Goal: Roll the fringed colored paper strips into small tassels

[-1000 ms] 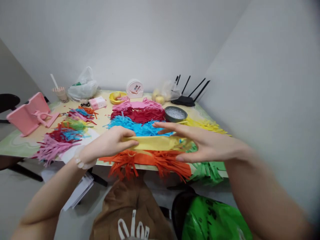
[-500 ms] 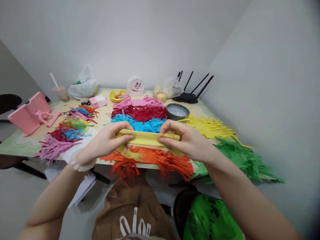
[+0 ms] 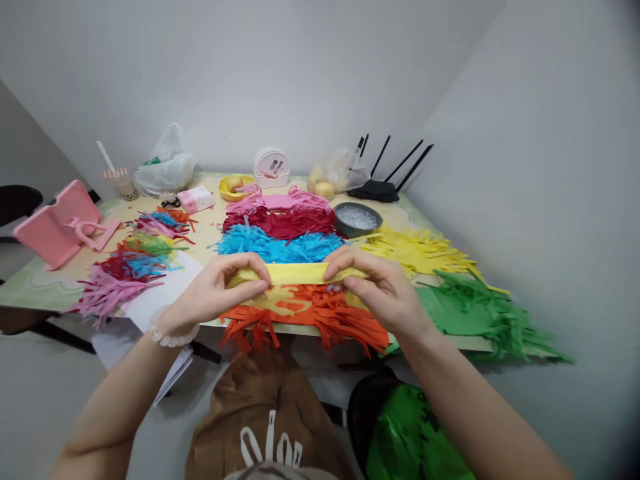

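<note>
A folded strip of yellow tissue paper (image 3: 297,274) is stretched level between my hands, above the table. My left hand (image 3: 227,285) pinches its left end between thumb and fingers, a pale beaded bracelet on the wrist. The other end is pinched by my right hand (image 3: 373,283). Below the strip lies orange fringed paper (image 3: 325,313), its cut ends hanging over the table's front edge. Just beyond my hands are stacked bands of blue fringed paper (image 3: 280,245), dark red fringed paper (image 3: 283,224) and pink fringed paper (image 3: 283,201).
To the right spread yellow fringed paper (image 3: 420,250) and green fringed paper (image 3: 465,313). A dark bowl (image 3: 357,220) and a black router (image 3: 374,191) stand behind. At left are small multicoloured tassels (image 3: 145,263), a pink tablet stand (image 3: 55,223) and a drink cup (image 3: 123,185).
The strip has been turned between my fingers and lies flatter, with less loose yellow paper hanging below. My right thumb has shifted lower and away from the strip's face.
</note>
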A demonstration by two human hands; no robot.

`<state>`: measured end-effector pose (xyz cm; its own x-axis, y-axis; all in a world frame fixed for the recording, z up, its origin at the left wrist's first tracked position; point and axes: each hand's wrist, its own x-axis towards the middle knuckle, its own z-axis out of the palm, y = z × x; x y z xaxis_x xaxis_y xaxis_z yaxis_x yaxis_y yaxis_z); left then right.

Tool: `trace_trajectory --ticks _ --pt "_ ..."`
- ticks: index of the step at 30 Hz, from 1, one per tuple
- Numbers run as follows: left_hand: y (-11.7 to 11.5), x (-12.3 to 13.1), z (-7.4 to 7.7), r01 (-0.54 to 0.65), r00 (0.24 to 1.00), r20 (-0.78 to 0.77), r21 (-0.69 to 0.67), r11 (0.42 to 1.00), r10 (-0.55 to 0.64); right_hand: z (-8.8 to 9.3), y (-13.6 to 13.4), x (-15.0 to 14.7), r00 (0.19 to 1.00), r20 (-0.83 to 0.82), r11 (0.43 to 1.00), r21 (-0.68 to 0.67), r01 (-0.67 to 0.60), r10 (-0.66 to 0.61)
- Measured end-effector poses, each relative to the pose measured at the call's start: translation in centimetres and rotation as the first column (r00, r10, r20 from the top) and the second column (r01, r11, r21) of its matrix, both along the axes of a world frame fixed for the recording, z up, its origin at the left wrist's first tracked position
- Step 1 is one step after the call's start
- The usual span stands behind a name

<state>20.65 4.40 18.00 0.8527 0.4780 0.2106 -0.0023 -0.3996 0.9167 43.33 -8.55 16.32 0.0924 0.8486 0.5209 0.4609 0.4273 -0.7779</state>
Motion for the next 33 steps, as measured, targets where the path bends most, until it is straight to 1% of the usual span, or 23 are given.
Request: trace_trajectory --ticks 2,3,5,6,8,10,11,12,14,15,17,18,20,24,25,27,30,33 --pt "-0.2 0.3 -0.5 -0.088 0.996 0.004 0.017 0.996 0.088 0.1 -0.1 -0.2 0.996 0.078 0.999 0.019 0.032 -0.033" --pt "-0.2 0.4 -0.7 -0.13 0.991 0.016 0.037 0.991 0.13 0.1 -0.1 -0.3 0.99 0.12 0.997 0.025 0.068 -0.071" --pt "-0.2 0.7 -1.0 -0.189 0.982 0.054 0.123 0.974 0.183 0.0 -0.3 -0.7 0.964 0.205 0.986 0.052 0.16 -0.167" --pt "-0.2 0.8 -1.0 -0.203 0.979 0.06 0.184 0.962 0.195 -0.1 -0.4 -0.8 0.948 0.244 0.979 0.068 0.194 -0.205" --pt "-0.2 0.9 -1.0 -0.202 0.978 0.022 0.305 0.931 0.205 -0.4 -0.5 -1.1 0.917 0.311 0.968 0.09 0.236 -0.252" --pt "-0.2 0.9 -0.9 -0.188 0.976 -0.035 0.362 0.913 0.215 -0.5 -0.6 -1.1 0.906 0.329 0.964 0.08 0.254 -0.266" --pt "-0.3 0.9 -0.9 -0.184 0.975 -0.05 0.35 0.918 0.215 -0.6 -0.7 -1.1 0.913 0.31 0.964 0.057 0.259 -0.264" --pt "-0.4 0.9 -0.9 -0.18 0.978 -0.047 0.304 0.936 0.203 -0.7 -0.7 -1.1 0.928 0.27 0.965 0.028 0.26 -0.258" --pt "-0.5 0.8 -0.9 -0.144 0.989 -0.003 0.119 0.982 0.146 -0.8 -0.7 -1.0 0.967 0.128 0.972 -0.053 0.228 -0.22" --pt "-0.6 0.8 -1.0 -0.116 0.993 0.028 0.007 0.993 0.115 -0.8 -0.7 -1.0 0.981 0.034 0.977 -0.091 0.192 -0.189" --pt "-0.8 0.7 -1.2 -0.076 0.993 0.076 -0.174 0.982 0.09 -1.1 -0.7 -1.1 0.981 -0.15 0.986 -0.127 0.106 -0.125" --pt "-0.8 0.7 -1.3 -0.069 0.992 0.091 -0.225 0.972 0.091 -1.2 -0.7 -1.2 0.97 -0.22 0.989 -0.127 0.072 -0.099" --pt "-0.9 0.7 -1.4 -0.069 0.987 0.118 -0.287 0.955 0.107 -1.6 -0.6 -1.4 0.946 -0.315 0.994 -0.107 0.037 -0.069" --pt "-1.0 0.7 -1.6 -0.042 0.978 0.168 -0.412 0.91 0.121 -2.3 -0.3 -1.8 0.893 -0.447 0.997 -0.081 0.016 -0.05" --pt "-1.0 0.7 -1.6 -0.033 0.978 0.171 -0.423 0.905 0.116 -2.3 -0.3 -1.8 0.891 -0.451 0.997 -0.078 0.023 -0.056" --pt "-1.1 0.7 -1.6 -0.026 0.98 0.17 -0.393 0.919 0.101 -2.2 -0.3 -1.9 0.916 -0.393 0.996 -0.064 0.055 -0.075" --pt "-1.2 0.8 -1.5 -0.08 0.983 0.135 -0.28 0.957 0.122 -1.8 -0.6 -1.7 0.978 -0.189 0.995 0.024 0.1 -0.093" --pt "-1.3 0.9 -1.6 -0.153 0.98 0.104 -0.142 0.978 0.169 -1.5 -0.9 -1.5 0.991 0.022 0.983 0.134 0.124 -0.129"
